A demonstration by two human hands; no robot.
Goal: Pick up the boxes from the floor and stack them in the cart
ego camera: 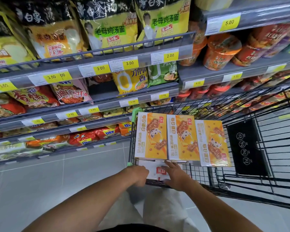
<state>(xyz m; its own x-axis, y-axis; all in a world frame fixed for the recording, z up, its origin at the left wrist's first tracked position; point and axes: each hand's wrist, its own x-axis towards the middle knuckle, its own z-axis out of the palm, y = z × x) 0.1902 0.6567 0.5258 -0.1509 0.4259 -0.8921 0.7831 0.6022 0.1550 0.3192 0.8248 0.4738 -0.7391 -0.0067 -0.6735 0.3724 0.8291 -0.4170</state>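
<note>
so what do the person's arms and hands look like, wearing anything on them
The left hand and right hand are bare: no gloves, and no ring, watch or band that shows. The left arm and right arm are bare too, with no sleeve in view.

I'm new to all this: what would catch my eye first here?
Three bright orange boxes lie side by side across the near end of the wire cart, right of centre. Just below them the left hand and right hand touch a white box. Noodle packets and yellow price tags fill the left and top.
</note>
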